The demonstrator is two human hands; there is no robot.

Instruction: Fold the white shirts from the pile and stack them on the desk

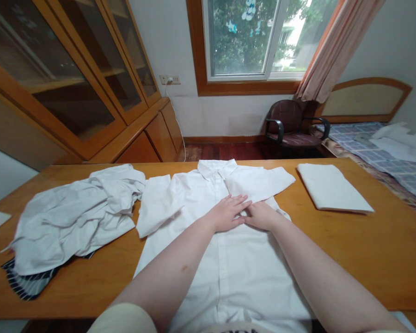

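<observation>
The left hand (229,212) and right hand (262,215) are pressing flat, grip open, on the shirt (235,273) lying on the desk (367,249); one sleeve (260,182) is folded in, the rest apparently undone, a crumpled pile (76,217) waiting alongside.

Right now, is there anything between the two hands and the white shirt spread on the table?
Nothing visible. The left hand and right hand lie flat, directly on the white shirt, near its folded-in sleeve. The crumpled pile and the folded cloth lie off to the sides, away from the hands.
</observation>
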